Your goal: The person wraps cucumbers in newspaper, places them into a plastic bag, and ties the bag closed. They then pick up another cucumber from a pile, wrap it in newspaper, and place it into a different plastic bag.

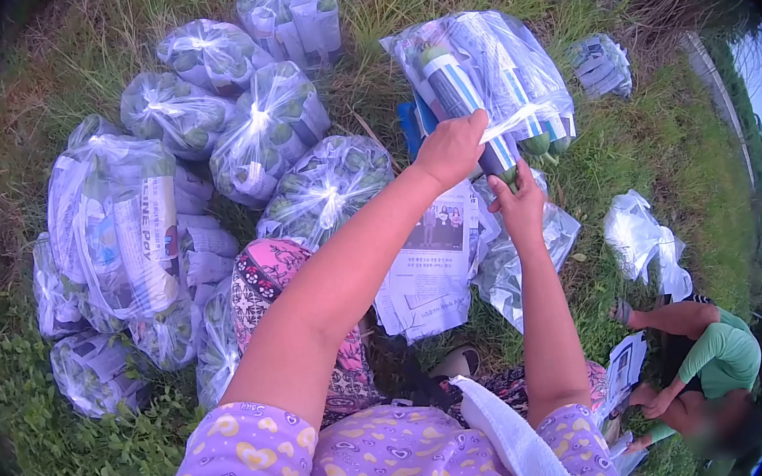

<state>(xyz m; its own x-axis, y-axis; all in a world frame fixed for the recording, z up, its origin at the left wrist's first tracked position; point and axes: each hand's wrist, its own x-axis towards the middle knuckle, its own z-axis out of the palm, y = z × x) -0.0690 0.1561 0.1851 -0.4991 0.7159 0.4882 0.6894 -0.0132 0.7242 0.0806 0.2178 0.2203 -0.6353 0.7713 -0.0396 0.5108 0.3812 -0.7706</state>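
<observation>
A clear plastic bag (537, 48) lies on its side, partly filled with long green gourd-like vegetables rolled in newspaper. At its mouth, my left hand (454, 149) is closed, with thumb and fingers gripping the bag's rim. One newspaper-wrapped green vegetable (493, 159) sticks out of the opening. Its bare green end is in my right hand (518, 202), whose fingers are wrapped around it. The rest of that roll lies inside the bag. Just below my hands is a stack of newspaper sheets (424, 280).
Several filled, tied bags (268, 133) stand on the grass to the left, some stacked (114, 233). Loose plastic bags (637, 230) and a newspaper bundle (603, 66) lie right. A person in a green top (728, 352) crouches at lower right, holding newspaper (623, 365).
</observation>
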